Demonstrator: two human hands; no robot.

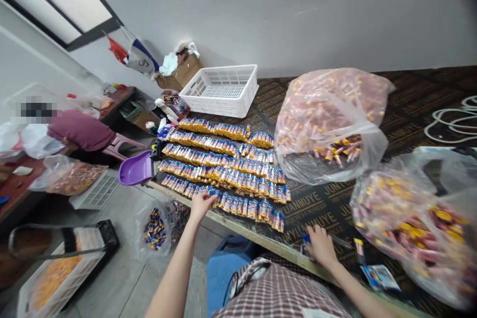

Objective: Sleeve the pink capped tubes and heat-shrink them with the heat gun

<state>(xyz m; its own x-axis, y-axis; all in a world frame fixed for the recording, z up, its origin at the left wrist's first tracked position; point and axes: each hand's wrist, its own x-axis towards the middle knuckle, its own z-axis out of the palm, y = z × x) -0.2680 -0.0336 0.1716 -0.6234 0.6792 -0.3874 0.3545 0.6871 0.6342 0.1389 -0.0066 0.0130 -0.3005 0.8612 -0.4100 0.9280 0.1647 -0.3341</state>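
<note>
My left hand point(203, 204) is at the front row of small tubes point(238, 204), its thumb and fingers pinched on a small tube with a dark blue top. These tubes have blue tops and yellow lower ends and stand packed in several long rows across the dark table. Farther right, my right hand point(321, 246) rests low over the tabletop near its front edge. Its fingers are curled, with a small blue piece point(306, 239) showing at the fingertips; the rest of that piece is hidden.
A large clear bag point(331, 104) of pink-and-yellow tubes lies behind, another bag point(410, 198) at right. A white crate point(223, 92) stands at the back. A purple dustpan point(136, 168) sticks out at the left edge. A person point(80, 129) bends over another table.
</note>
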